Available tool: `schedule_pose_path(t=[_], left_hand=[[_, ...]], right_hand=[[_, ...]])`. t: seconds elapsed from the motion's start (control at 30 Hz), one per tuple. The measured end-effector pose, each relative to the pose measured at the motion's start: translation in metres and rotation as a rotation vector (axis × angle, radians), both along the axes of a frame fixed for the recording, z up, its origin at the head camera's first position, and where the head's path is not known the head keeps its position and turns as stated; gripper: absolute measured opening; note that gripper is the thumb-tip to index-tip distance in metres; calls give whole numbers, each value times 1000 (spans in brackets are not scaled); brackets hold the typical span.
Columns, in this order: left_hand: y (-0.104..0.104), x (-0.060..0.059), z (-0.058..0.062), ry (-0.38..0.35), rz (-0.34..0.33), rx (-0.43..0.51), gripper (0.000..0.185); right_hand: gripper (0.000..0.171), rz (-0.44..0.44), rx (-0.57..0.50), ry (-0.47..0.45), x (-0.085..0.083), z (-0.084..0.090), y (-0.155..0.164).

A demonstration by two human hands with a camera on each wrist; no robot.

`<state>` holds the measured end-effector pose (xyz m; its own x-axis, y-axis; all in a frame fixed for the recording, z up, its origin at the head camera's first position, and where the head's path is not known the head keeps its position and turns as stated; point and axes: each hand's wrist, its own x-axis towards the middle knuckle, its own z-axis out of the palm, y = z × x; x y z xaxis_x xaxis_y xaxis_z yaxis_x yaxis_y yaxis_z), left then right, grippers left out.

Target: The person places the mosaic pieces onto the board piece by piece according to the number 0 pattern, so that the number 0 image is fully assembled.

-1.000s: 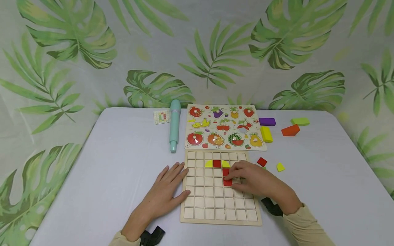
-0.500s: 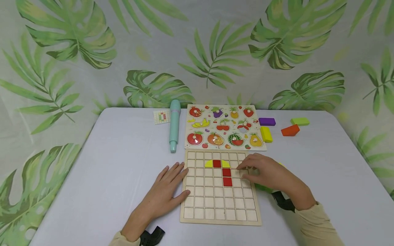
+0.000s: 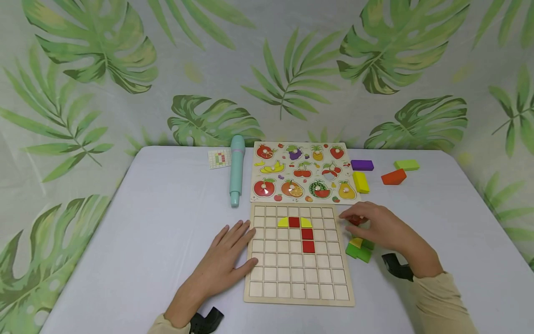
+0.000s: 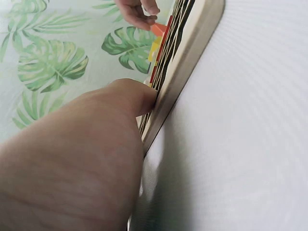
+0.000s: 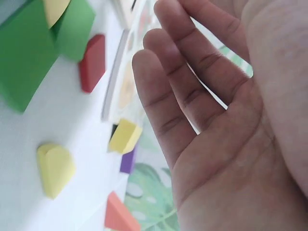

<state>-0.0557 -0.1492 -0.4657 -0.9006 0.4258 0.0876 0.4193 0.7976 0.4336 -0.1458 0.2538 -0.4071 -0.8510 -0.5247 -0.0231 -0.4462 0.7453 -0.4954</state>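
Red tile (image 3: 356,221) under relaxed right hand (image 3: 384,229) fingers, flat left hand (image 3: 225,260) steadying grid board (image 3: 298,297).

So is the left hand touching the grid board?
Touching. The left wrist view shows a fingertip of the left hand pressed against the edge of the grid board; the head view agrees.

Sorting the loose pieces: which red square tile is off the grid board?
The red tile right of the grid board, under the right hand; the other three sit in cells.
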Motion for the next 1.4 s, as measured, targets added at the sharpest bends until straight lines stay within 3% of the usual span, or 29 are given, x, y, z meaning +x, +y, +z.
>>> schedule_pose_path(t=[0.7, 1.4], left_hand=[[-1, 0, -1, -5, 0, 1, 73], [0, 0, 0, -16, 0, 7, 72]], right_hand=[[29, -100, 65, 1, -13, -15, 24], [34, -123, 87, -34, -11, -12, 28]])
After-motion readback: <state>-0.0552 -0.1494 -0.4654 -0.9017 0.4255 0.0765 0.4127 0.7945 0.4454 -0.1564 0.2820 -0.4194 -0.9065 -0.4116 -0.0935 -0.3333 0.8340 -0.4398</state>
